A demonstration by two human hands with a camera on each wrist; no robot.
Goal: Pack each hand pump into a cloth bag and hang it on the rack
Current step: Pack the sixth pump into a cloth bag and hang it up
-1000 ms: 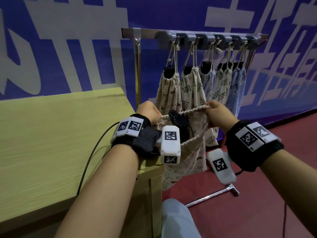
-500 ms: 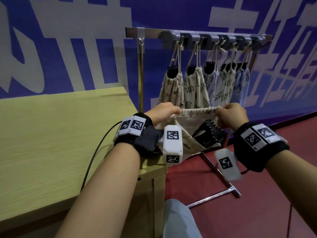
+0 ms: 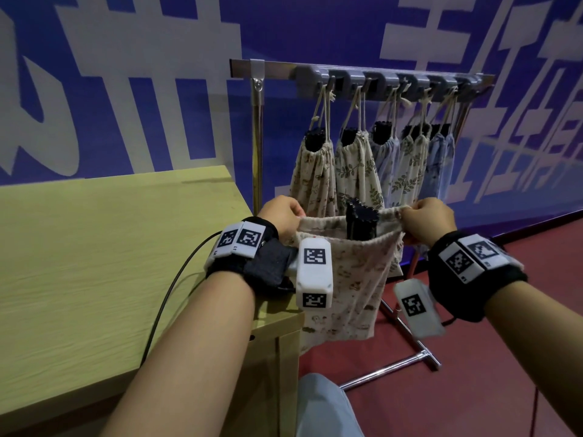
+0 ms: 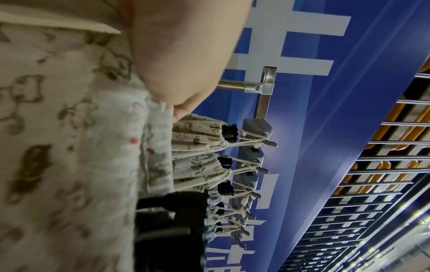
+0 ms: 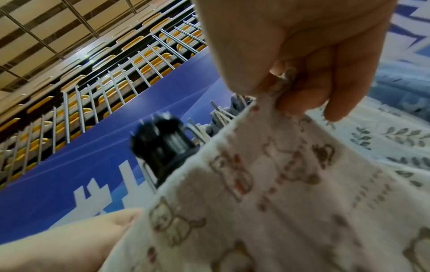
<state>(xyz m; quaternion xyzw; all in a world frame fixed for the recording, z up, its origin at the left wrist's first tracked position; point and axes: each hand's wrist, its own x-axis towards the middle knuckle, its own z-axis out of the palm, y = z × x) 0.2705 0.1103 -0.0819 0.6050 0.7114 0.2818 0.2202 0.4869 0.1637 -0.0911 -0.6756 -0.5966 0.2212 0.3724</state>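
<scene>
A cream cloth bag [image 3: 350, 279] with small bear prints hangs in the air between my hands, just right of the table corner. My left hand [image 3: 282, 212] pinches the left end of its mouth and my right hand [image 3: 426, 219] pinches the right end, holding the mouth stretched wide. A black hand pump [image 3: 361, 223] stands upright inside, its ribbed top poking above the rim. In the right wrist view the pump top [image 5: 163, 145] rises beside the bag [image 5: 279, 193] my fingers [image 5: 300, 99] grip. The left wrist view shows the bag cloth [image 4: 69, 147] and pump [image 4: 170, 220].
A metal rack [image 3: 362, 75] with grey hooks stands behind, carrying several filled drawstring bags [image 3: 356, 171]. The wooden table [image 3: 110, 247] lies to the left with a black cable [image 3: 176, 288] on it. The rack's foot [image 3: 422, 357] crosses the red floor below.
The bag hung down, was swung up level with the pump lying tilted, and now hangs down again with the pump upright. Both hands have kept their hold on the mouth.
</scene>
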